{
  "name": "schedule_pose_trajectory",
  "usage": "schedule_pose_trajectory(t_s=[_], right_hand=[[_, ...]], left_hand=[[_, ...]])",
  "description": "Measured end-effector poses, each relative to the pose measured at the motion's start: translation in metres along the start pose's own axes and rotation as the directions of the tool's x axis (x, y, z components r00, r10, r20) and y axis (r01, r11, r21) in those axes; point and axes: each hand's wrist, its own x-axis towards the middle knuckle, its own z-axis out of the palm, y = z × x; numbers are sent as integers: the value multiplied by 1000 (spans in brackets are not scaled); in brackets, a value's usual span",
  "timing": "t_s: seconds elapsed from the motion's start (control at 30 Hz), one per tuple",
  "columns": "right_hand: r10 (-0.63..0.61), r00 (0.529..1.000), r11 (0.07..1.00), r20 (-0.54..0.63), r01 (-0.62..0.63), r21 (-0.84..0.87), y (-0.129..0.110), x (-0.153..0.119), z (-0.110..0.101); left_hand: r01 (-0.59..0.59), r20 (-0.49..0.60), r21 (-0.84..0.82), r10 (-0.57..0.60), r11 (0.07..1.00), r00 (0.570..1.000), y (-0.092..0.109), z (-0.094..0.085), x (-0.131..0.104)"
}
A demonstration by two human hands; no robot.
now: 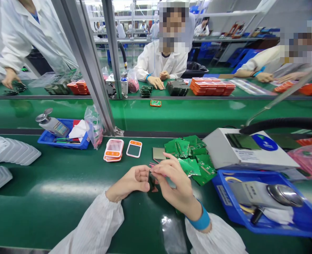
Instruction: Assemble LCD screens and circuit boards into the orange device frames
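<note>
At lower centre, the left hand [130, 181] and right hand [175, 183] meet, both pinching a small dark part [152, 180] above the green worktop [52, 197]. Just beyond lie green boards [195, 158], then white-orange covers [114, 149].

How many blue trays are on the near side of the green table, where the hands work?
2. One blue tray is at the far left, with a dispenser bottle and cloths in it. The other blue tray is at the near right, holding a grey tool. More may lie outside the picture.
</note>
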Motion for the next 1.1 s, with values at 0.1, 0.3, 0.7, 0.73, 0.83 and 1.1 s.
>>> schedule_pose_trajectory(t_s=[0.1,0.3,0.7,0.73,0.83,1.1], right_hand=[[17,1000,1000,15,-17,4,-1,1,-1],[36,997,999,72,-38,25,-2,3,-3],[92,982,989,167,-110,103,0,3,-6],[96,980,988,175,-115,100,0,3,-6],[99,975,988,198,-119,94,0,3,-5],[122,975,969,185,-157,189,-3,0,-6]], left_hand=[[14,-16,18,-13,1000,1000,-1,-2,0],[24,-18,23,-24,999,1000,-3,-4,0],[66,66,-22,-64,998,996,-7,-9,1],[69,77,-21,-68,997,995,-7,-9,1],[80,121,-18,-77,997,990,-6,-9,1],[75,229,-99,-51,992,972,-5,-8,0]])
